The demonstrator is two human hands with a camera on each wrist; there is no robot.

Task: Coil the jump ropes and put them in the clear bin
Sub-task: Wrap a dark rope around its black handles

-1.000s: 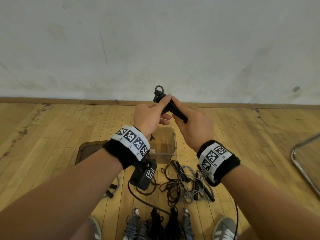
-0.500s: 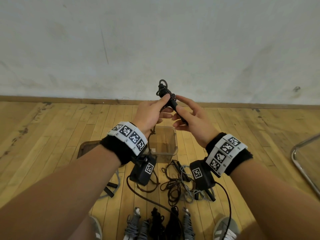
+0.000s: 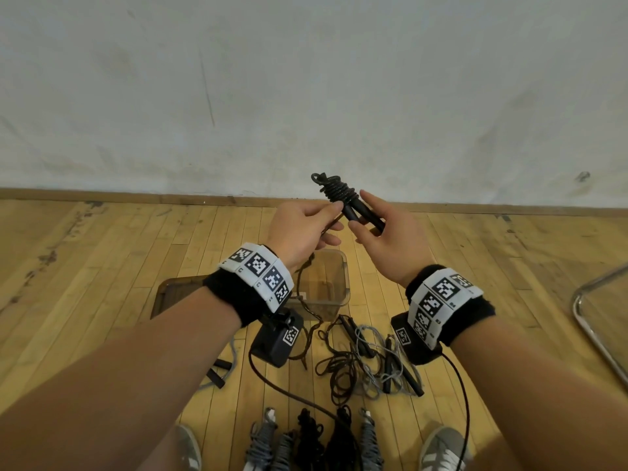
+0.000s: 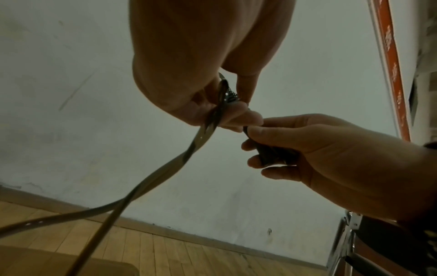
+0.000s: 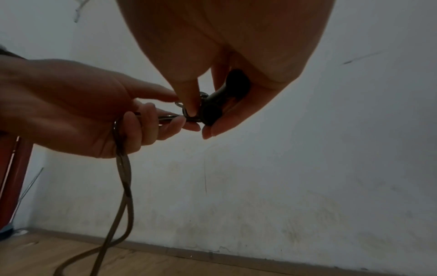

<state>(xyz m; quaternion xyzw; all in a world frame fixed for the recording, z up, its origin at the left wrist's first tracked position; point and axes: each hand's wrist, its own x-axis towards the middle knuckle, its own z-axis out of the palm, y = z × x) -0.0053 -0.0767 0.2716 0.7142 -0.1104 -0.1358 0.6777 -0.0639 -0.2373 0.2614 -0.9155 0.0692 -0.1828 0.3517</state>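
Note:
A black jump rope (image 3: pixel 339 195) is held up in front of the wall, its cord wound in several turns round the two black handles (image 3: pixel 365 215). My right hand (image 3: pixel 384 229) grips the handles (image 5: pixel 220 104) from the right. My left hand (image 3: pixel 302 229) pinches the loose doubled cord (image 4: pixel 208 130) just left of the handles (image 4: pixel 269 153); that cord (image 5: pixel 123 177) hangs down toward the floor. The clear bin (image 3: pixel 339 290) stands on the wooden floor below my hands.
A tangle of black and grey jump ropes (image 3: pixel 367 358) lies on the floor before the bin. Several coiled ropes (image 3: pixel 312 440) lie in a row between my shoes (image 3: pixel 441 450). A brown lid (image 3: pixel 170 294) lies left of the bin, a metal chair frame (image 3: pixel 598 321) at the right.
More turns of cord now sit round the handles. My left hand has drawn back to the left with the loose cord, and my right wrist has turned outward.

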